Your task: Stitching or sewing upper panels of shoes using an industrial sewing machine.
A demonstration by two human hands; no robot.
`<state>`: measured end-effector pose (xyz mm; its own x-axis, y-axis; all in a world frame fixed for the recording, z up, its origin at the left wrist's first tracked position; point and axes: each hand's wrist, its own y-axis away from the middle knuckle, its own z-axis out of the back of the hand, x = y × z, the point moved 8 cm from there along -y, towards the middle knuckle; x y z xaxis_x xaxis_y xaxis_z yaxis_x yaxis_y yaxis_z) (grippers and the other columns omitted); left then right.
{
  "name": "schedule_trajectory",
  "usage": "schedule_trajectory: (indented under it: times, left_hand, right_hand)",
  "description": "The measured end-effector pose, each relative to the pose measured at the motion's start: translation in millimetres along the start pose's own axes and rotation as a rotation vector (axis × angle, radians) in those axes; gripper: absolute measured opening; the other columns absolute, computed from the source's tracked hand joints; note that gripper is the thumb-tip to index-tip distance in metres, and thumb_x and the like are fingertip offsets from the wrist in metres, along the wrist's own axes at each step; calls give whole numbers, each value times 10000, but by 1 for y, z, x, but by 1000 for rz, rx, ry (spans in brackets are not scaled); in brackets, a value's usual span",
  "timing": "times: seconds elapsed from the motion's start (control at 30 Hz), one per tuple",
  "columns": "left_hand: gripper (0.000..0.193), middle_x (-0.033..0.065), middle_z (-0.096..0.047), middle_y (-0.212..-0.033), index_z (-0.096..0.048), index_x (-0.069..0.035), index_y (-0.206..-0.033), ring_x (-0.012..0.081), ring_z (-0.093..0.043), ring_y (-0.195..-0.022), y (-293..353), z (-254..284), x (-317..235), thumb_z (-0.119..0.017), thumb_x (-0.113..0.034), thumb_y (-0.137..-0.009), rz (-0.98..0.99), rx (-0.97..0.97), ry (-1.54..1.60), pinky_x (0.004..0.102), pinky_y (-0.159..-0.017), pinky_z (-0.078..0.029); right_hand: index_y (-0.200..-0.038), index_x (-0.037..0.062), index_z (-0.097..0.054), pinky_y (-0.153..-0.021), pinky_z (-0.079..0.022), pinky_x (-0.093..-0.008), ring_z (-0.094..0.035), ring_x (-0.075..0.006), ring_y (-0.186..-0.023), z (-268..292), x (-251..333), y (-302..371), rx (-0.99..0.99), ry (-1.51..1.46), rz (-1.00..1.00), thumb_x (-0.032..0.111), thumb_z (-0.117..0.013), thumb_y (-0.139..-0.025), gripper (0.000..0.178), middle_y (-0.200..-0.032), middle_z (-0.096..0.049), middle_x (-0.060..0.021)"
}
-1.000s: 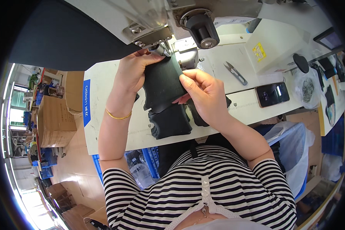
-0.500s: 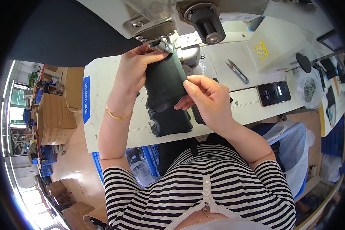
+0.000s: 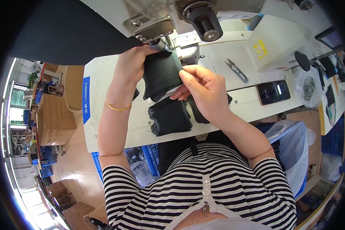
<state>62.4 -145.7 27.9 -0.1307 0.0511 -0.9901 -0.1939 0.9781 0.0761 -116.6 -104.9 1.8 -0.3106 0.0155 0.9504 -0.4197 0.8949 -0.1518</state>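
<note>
A dark fabric piece point(image 3: 163, 74) lies under the head of a sewing machine point(image 3: 157, 32), its far edge beside the presser foot point(image 3: 163, 45). My left hand point(image 3: 132, 63) grips its left far corner, the fingertips partly hidden behind the machine's metal parts. At the right edge, my right hand point(image 3: 201, 86) pinches the fabric between thumb and fingers. Nearer to me, a stack of folded dark fabric pieces point(image 3: 170, 119) rests on the white table point(image 3: 107, 99). More dark fabric point(image 3: 198, 111) shows beside it, partly under my right hand.
Thread snips point(image 3: 237, 70) and a phone point(image 3: 273, 92) lie to the right on the table. Beyond them is a clear plastic bag point(image 3: 307, 88) of small items. A lined blue bin point(image 3: 291, 149) stands below right, and cardboard boxes point(image 3: 56, 117) are on the left.
The fabric piece has moved farther in toward the machine, both hands going with it. Its near edge has drawn away from the stack, which now shows more fully.
</note>
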Motion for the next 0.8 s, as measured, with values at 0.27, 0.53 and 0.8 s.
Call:
schedule_trajectory:
  times: [0.27,0.53,0.8]
  left_hand:
    - [200,108,-694,-989,-689,33,-1018,186,-651,-908,-20,13,12,-685,-5,-822,16,-2,3,301,-825,-518]
    - [306,125,-702,-971,-684,18,-1057,203,-647,-921,6,16,-6,-753,-93,-780,-328,-259,-429,317,-856,-498]
    - [383,122,-598,-1075,-637,-23,-1037,255,-603,-998,85,-36,-22,-788,-41,-685,-953,-50,-755,335,-870,-490]
  right_hand:
    - [-1028,-67,-641,-585,-540,-216,-703,-115,-662,0,-2,-11,-31,-27,16,113,-569,-982,200,-714,-693,-74]
    - [-1047,-79,-643,-571,-538,-216,-699,-116,-648,-2,-1,-15,-46,-40,45,98,-575,-973,204,-720,-687,-70]
    - [-1060,-69,-637,-656,-555,-235,-702,-117,-742,4,0,-8,-42,10,27,100,-572,-968,203,-807,-709,-90]
